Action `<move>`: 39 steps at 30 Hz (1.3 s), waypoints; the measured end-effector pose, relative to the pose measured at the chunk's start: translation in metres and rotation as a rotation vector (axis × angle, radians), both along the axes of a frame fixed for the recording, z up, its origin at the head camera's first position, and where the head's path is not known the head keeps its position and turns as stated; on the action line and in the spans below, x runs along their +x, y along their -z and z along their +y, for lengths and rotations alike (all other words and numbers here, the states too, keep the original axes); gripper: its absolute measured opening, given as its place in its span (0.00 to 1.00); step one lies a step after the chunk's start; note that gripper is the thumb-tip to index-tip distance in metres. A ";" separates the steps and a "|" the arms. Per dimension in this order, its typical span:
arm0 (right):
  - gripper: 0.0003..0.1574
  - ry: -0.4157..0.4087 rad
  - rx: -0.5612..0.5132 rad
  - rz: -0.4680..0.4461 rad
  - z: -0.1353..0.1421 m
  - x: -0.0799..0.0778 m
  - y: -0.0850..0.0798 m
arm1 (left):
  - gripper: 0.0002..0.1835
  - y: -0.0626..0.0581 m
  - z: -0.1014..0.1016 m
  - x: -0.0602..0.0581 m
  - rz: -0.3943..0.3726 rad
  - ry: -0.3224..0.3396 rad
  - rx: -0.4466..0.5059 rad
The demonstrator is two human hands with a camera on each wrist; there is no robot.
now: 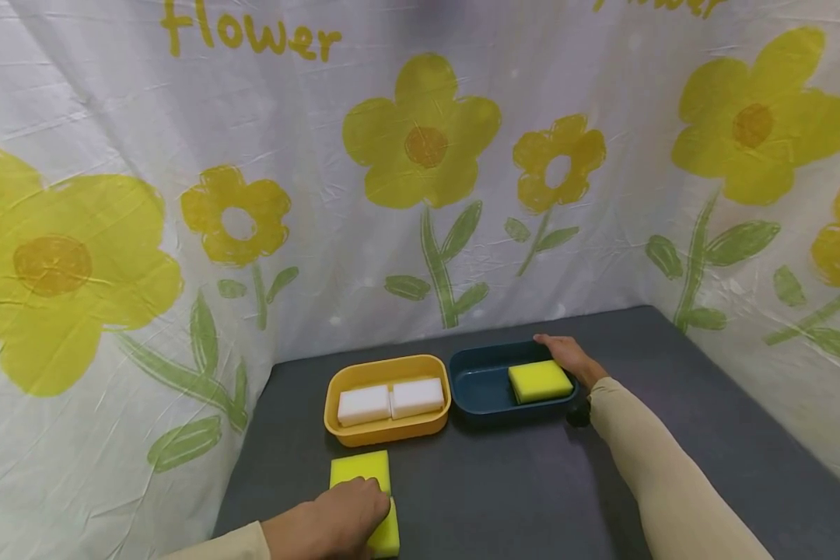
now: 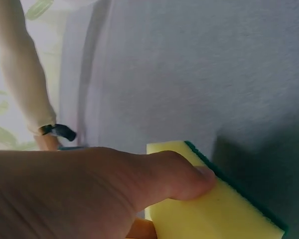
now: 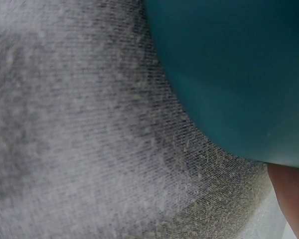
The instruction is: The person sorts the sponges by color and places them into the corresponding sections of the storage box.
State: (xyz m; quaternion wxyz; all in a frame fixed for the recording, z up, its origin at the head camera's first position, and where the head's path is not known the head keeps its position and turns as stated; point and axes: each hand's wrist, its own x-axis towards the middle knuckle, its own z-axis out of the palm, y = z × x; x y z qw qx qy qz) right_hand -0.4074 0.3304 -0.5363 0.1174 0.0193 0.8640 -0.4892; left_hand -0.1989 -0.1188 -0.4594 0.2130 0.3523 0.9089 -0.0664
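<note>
My left hand [image 1: 346,513] is low in the head view, over two yellow sponges. One sponge [image 1: 360,465] shows beyond the knuckles, the other [image 1: 386,537] on the near side. In the left wrist view, my thumb lies across a yellow sponge [image 2: 214,209] with a dark green scouring layer, gripping it; the other fingers are mostly hidden. My right hand [image 1: 570,359] holds the dark blue tray [image 1: 479,381] at its right end, fingers curled round the far corner. Inside that tray sits a yellow sponge [image 1: 540,381]. The right wrist view shows the tray's outer wall [image 3: 239,89] close up.
Left of the blue tray stands a yellow tray [image 1: 385,434] with two white sponge blocks [image 1: 364,405] side by side. Both trays are on a dark grey tabletop [image 1: 497,490]. A curtain [image 1: 315,257] printed with flowers hangs behind the table and along its sides.
</note>
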 end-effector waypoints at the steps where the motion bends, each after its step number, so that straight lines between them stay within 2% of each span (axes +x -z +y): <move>1: 0.46 -0.003 0.008 0.002 0.000 0.000 0.000 | 0.14 -0.002 0.001 -0.002 0.010 0.008 0.004; 7: 0.45 -0.011 0.032 0.007 0.000 -0.001 0.001 | 0.17 -0.022 0.009 -0.015 0.086 0.047 0.041; 12: 0.46 -0.006 0.014 0.009 0.001 -0.002 0.004 | 0.19 -0.042 0.019 -0.022 0.191 0.099 0.051; 15: 0.47 -0.005 0.007 0.008 0.002 -0.003 0.005 | 0.18 -0.048 0.026 -0.026 0.259 0.145 0.029; 18: 0.48 0.002 0.005 0.005 0.003 -0.002 0.006 | 0.17 -0.054 0.033 -0.029 0.293 0.162 0.025; 26: 0.44 -0.005 -0.009 0.019 0.003 -0.002 0.004 | 0.17 -0.065 0.057 -0.041 0.375 0.152 0.089; 29: 0.45 0.002 0.002 0.018 0.002 -0.002 0.004 | 0.15 -0.067 0.067 -0.049 0.392 0.153 0.089; 33: 0.45 0.001 0.008 0.015 0.001 -0.003 0.004 | 0.11 -0.070 0.079 -0.063 0.368 0.161 0.077; 39: 0.45 0.008 0.003 0.012 0.003 -0.003 0.004 | 0.13 -0.077 0.095 -0.085 0.344 0.187 0.064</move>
